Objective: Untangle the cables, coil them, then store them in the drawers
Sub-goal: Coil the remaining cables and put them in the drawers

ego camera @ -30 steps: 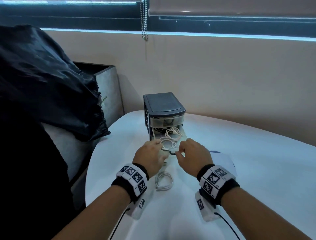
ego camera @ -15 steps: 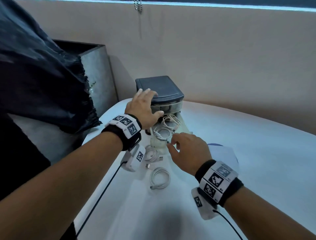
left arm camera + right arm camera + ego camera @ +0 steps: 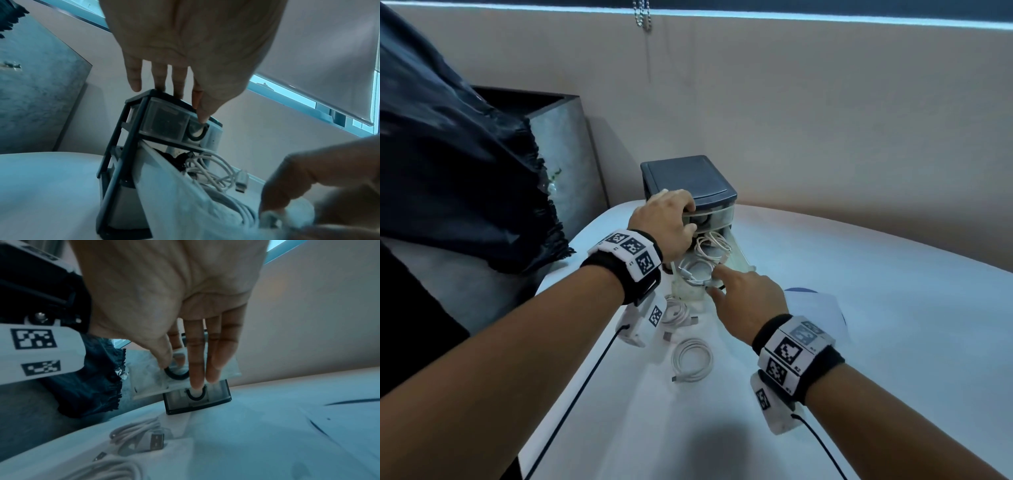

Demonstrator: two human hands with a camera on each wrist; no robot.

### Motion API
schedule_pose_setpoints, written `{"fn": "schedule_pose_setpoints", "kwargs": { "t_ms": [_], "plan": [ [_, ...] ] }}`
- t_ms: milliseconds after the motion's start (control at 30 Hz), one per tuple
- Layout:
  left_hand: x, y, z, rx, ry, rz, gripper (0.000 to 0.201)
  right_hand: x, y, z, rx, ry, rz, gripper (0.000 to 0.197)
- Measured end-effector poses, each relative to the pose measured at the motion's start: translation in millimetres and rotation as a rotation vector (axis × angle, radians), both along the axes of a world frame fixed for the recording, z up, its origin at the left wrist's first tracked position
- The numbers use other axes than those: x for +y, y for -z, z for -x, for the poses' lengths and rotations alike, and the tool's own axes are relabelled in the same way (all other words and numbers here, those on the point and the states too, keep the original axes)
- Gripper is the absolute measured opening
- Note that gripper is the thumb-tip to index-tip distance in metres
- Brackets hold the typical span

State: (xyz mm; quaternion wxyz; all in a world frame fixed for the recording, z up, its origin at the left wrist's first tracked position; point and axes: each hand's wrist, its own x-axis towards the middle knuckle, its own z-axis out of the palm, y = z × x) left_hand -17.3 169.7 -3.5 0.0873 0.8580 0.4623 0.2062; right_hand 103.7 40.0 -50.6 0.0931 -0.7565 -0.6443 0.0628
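At the drawer unit [image 3: 690, 185], left hand [image 3: 666, 222] is bracing the top, fingers straight, thumb by the upper handle; right hand [image 3: 746, 301] is pinching the open middle drawer [image 3: 739, 263] handle. Storing step w/ approx. 2 coils inside; next: shutting it squarely. 2 coiled cables [image 3: 691, 359] are waiting on the counter [image 3: 859, 342].

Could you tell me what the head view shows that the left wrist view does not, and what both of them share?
Only the head view shows the two coiled white cables lying on the white table, one near the left wrist and one closer to the person, plus both marker wristbands.

Only the left wrist view shows the left hand's fingers laid along the drawer unit's top edge, with the thumb down on the top drawer's front.

Both show the drawer unit, the open middle drawer holding white cables, and the right hand at its front.
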Motion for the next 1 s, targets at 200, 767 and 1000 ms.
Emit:
{"fn": "schedule_pose_setpoints", "kwargs": {
  "t_ms": [200, 767, 1000],
  "plan": [
    [-2.0, -3.0, 4.3, 0.091, 0.026, 0.011, 0.021, -19.9, 7.4, -2.6, 0.015, 0.01, -0.046, 0.026],
    [-4.2, -7.1, -24.0, 0.279, -0.112, -0.131, 0.026, -16.5, 11.6, -5.3, 0.032, 0.01, -0.069, 0.026],
    [9.5, -1.6, -23.5, 0.239, -0.196, -0.059, 0.048, -15.2, 11.6, -6.7, 0.061, 0.009, -0.064, 0.028]
  ]
}}
